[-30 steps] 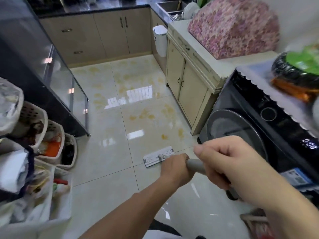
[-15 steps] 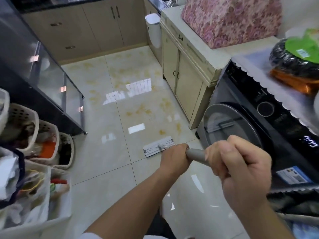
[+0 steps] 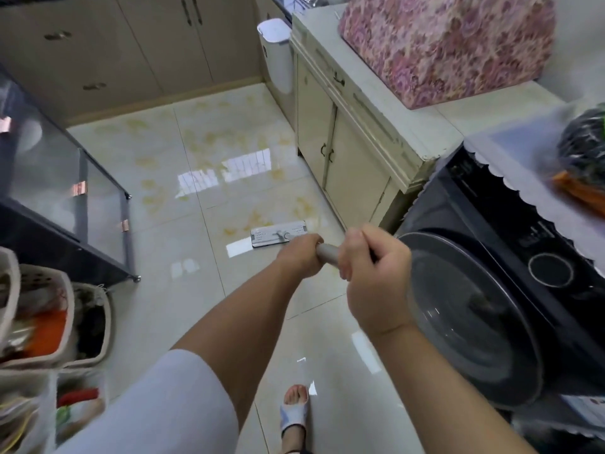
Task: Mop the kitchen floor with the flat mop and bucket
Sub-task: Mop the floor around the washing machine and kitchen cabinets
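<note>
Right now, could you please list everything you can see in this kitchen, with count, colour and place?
flat mop head: one, white-grey, flat on the floor ahead
mop handle: one, grey, between both hands
floor tiles: cream, glossy, yellowish patches farther ahead
washing machine: one, black, right
cream cabinet: one, right, beyond the washer
floral cover: one, pink, on that cabinet
white bin: one, hanging at the cabinet's end
beige cupboards: far wall
glass-fronted cabinet: one, dark frame, left
baskets: several, beige, lower left
sandalled foot: one, bottom centre
left hand: grips the handle, farther down
right hand: grips the handle, nearer
</note>
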Available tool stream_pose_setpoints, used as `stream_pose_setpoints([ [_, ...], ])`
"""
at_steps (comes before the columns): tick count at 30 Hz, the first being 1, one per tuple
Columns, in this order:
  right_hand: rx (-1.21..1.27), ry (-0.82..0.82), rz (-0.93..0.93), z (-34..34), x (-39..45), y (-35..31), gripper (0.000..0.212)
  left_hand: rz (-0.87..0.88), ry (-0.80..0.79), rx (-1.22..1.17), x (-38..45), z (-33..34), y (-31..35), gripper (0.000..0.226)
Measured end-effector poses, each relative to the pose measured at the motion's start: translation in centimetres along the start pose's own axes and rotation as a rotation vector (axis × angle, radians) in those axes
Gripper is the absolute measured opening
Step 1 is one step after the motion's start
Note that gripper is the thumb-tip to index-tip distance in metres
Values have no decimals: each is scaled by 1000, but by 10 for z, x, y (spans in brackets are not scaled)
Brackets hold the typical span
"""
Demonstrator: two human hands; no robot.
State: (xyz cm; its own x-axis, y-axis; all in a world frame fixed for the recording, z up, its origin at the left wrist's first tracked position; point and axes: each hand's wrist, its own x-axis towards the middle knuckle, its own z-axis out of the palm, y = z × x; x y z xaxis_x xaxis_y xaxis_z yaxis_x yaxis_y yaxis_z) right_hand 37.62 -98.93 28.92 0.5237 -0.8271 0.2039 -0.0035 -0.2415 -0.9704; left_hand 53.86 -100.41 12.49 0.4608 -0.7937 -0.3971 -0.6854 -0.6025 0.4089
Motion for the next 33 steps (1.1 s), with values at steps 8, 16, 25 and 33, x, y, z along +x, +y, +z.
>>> stream_pose_setpoints([
  [8,-31,21,49,-63,-71,7,55,-80,12,-180,-69,54,44,31],
  [16,4,-17,24,-215,-145,-63,47,-24,77,-415,-192,134,176,23],
  [25,-40,5,-55,-267,-179,-87,46,44,64,-492,-232,168,229,6],
  [33,-32,17,-123,-208,-141,-27,44,30,-16,-574,-148,137,184,11],
])
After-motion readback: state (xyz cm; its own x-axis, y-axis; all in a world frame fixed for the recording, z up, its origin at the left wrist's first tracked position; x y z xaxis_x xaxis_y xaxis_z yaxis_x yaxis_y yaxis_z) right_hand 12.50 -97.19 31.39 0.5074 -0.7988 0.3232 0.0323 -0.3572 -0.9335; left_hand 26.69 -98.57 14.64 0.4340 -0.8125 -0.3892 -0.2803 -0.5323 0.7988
